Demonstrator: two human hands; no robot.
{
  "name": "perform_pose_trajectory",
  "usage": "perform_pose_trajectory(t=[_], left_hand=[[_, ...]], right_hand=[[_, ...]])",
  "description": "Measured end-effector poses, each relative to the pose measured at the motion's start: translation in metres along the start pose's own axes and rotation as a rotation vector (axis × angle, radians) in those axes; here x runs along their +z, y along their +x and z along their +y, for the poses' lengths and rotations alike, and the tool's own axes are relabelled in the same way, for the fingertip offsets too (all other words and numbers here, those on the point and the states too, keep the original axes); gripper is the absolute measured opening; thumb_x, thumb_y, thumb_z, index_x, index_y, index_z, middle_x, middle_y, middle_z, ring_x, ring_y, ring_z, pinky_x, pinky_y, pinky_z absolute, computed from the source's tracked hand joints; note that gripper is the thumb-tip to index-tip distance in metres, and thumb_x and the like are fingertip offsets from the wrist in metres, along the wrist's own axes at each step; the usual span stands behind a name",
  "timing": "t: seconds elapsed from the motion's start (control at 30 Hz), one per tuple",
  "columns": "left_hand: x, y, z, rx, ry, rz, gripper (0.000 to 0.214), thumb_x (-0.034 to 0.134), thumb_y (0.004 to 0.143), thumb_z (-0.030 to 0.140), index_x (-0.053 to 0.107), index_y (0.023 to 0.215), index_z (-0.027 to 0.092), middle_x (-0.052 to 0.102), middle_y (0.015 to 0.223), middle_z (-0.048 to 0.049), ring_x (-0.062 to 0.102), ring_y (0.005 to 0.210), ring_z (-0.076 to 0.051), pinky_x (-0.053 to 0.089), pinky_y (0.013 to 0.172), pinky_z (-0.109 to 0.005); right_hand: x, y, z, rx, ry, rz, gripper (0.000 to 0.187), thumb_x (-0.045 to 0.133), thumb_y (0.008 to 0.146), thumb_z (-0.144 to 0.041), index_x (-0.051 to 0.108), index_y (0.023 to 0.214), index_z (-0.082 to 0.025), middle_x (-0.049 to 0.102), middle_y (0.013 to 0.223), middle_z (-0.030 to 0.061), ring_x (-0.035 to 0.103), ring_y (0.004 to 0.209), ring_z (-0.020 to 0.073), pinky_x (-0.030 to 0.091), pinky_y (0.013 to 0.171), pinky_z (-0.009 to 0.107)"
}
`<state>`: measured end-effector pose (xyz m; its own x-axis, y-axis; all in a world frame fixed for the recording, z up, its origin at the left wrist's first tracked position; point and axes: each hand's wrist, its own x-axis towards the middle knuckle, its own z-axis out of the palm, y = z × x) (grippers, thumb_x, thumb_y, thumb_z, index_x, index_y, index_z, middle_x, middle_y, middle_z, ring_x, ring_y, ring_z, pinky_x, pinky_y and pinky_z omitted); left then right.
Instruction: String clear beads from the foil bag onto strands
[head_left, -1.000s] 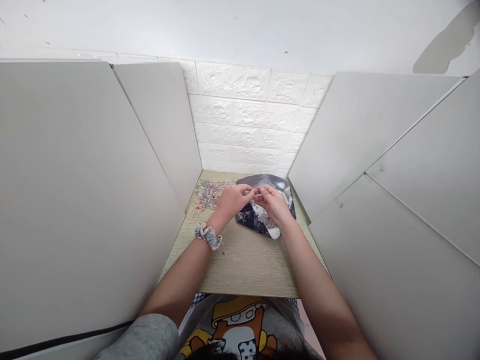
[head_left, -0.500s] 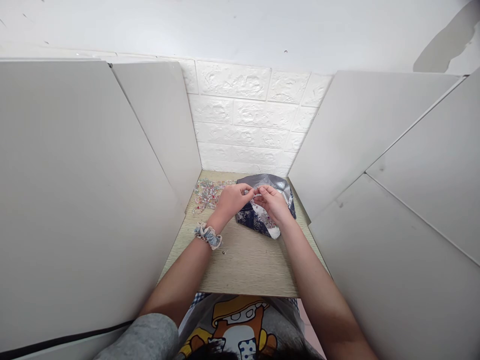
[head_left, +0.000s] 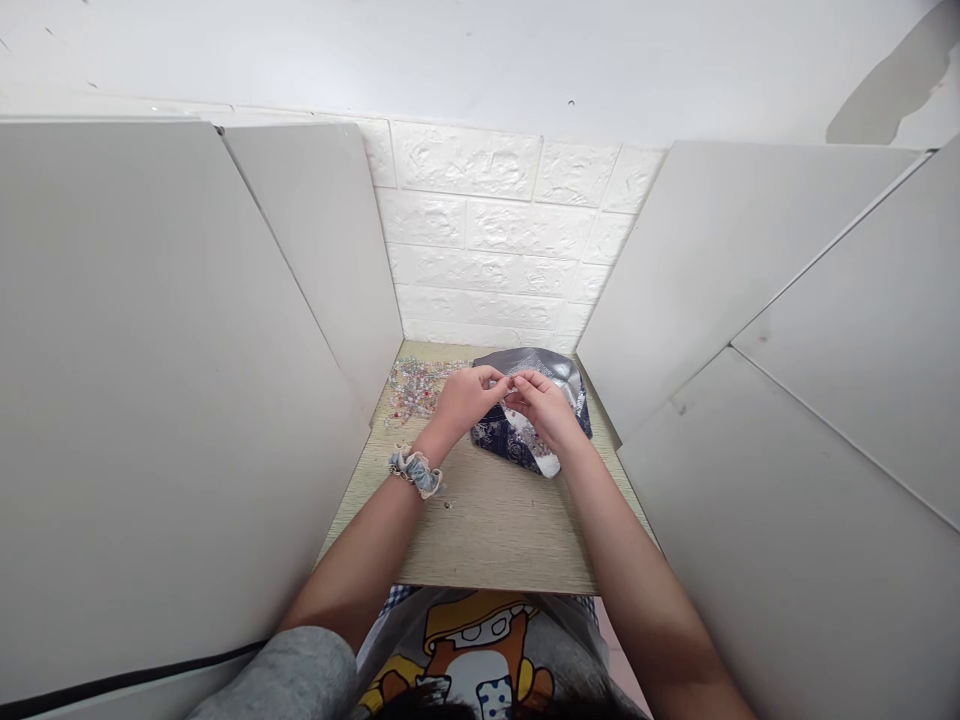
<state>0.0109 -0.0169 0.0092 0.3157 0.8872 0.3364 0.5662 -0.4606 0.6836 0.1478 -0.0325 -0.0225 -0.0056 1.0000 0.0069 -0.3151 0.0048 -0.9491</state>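
My left hand (head_left: 463, 400) and my right hand (head_left: 546, 408) meet fingertip to fingertip above a dark blue and silver foil bag (head_left: 559, 374) that lies on the wooden table (head_left: 495, 520). Both hands are pinched on a tiny item between them, too small to name. A pile of small clear and coloured beads (head_left: 414, 388) lies to the left of my left hand. A grey scrunchie (head_left: 417, 470) sits on my left wrist.
White partition boards (head_left: 187, 380) wall in the narrow table on both sides, and a white brick-pattern wall (head_left: 487, 250) closes the back. A tiny loose bead (head_left: 449, 505) lies on the table near my left wrist. The table's front edge is close to my body.
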Motion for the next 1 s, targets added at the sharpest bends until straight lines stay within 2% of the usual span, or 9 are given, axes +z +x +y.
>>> perform_pose_trajectory(t=[0.23, 0.3, 0.43, 0.53, 0.77, 0.87, 1.0], left_hand=[[0.0, 0.005, -0.002, -0.067, -0.394, -0.139, 0.03, 0.049, 0.068, 0.04, 0.061, 0.07, 0.012, 0.06, 0.066, -0.0015, 0.049, 0.061, -0.009, 0.036, 0.055, -0.02], [0.0, 0.006, -0.002, -0.089, -0.446, -0.159, 0.03, 0.051, 0.067, 0.04, 0.061, 0.069, 0.012, 0.06, 0.066, -0.0015, 0.049, 0.062, -0.009, 0.037, 0.057, -0.02], [-0.002, 0.006, 0.0, -0.118, -0.477, -0.193, 0.03, 0.053, 0.066, 0.04, 0.061, 0.067, 0.012, 0.058, 0.065, -0.0011, 0.047, 0.059, -0.008, 0.035, 0.054, -0.019], [-0.004, 0.005, 0.002, -0.146, -0.486, -0.21, 0.028, 0.053, 0.066, 0.04, 0.06, 0.067, 0.012, 0.055, 0.059, 0.0006, 0.042, 0.052, -0.006, 0.032, 0.049, -0.019], [-0.003, 0.005, 0.002, -0.186, -0.538, -0.249, 0.033, 0.046, 0.071, 0.046, 0.054, 0.063, 0.014, 0.037, 0.045, 0.0056, 0.027, 0.038, -0.003, 0.022, 0.039, -0.019], [-0.003, 0.004, 0.002, -0.202, -0.563, -0.299, 0.037, 0.041, 0.073, 0.049, 0.051, 0.064, 0.015, 0.037, 0.045, 0.0053, 0.031, 0.037, -0.003, 0.023, 0.037, -0.018], [-0.003, 0.003, 0.003, -0.186, -0.53, -0.37, 0.034, 0.044, 0.072, 0.047, 0.056, 0.079, 0.016, 0.045, 0.047, 0.0041, 0.041, 0.041, -0.005, 0.028, 0.039, -0.017]], right_hand=[[0.0, -0.001, -0.002, -0.078, -0.015, 0.035, 0.018, 0.066, 0.058, -0.033, 0.058, 0.068, -0.02, 0.056, 0.067, -0.003, 0.051, 0.064, 0.0081, 0.044, 0.071, 0.026], [0.0, -0.001, -0.002, -0.11, -0.033, 0.044, 0.018, 0.066, 0.058, -0.034, 0.058, 0.066, -0.02, 0.055, 0.067, -0.0028, 0.051, 0.064, 0.0087, 0.044, 0.07, 0.027], [0.0, -0.002, -0.003, -0.173, -0.058, 0.037, 0.018, 0.066, 0.058, -0.035, 0.057, 0.066, -0.02, 0.055, 0.071, -0.0022, 0.051, 0.066, 0.0092, 0.044, 0.068, 0.026], [0.0, -0.002, -0.003, -0.17, -0.067, 0.025, 0.019, 0.064, 0.06, -0.036, 0.056, 0.067, -0.021, 0.054, 0.071, -0.002, 0.05, 0.065, 0.0091, 0.044, 0.067, 0.026], [0.001, -0.002, -0.004, -0.148, -0.146, -0.011, 0.021, 0.059, 0.064, -0.041, 0.054, 0.067, -0.021, 0.053, 0.068, -0.0022, 0.049, 0.062, 0.0095, 0.043, 0.067, 0.026], [0.0, -0.003, -0.007, -0.173, -0.186, -0.014, 0.02, 0.058, 0.065, -0.041, 0.055, 0.068, -0.021, 0.056, 0.076, -0.0012, 0.05, 0.068, 0.0102, 0.042, 0.067, 0.025], [-0.003, -0.005, -0.013, -0.208, -0.243, -0.061, 0.018, 0.059, 0.065, -0.038, 0.057, 0.068, -0.02, 0.056, 0.081, -0.0003, 0.049, 0.072, 0.0105, 0.04, 0.067, 0.024]])
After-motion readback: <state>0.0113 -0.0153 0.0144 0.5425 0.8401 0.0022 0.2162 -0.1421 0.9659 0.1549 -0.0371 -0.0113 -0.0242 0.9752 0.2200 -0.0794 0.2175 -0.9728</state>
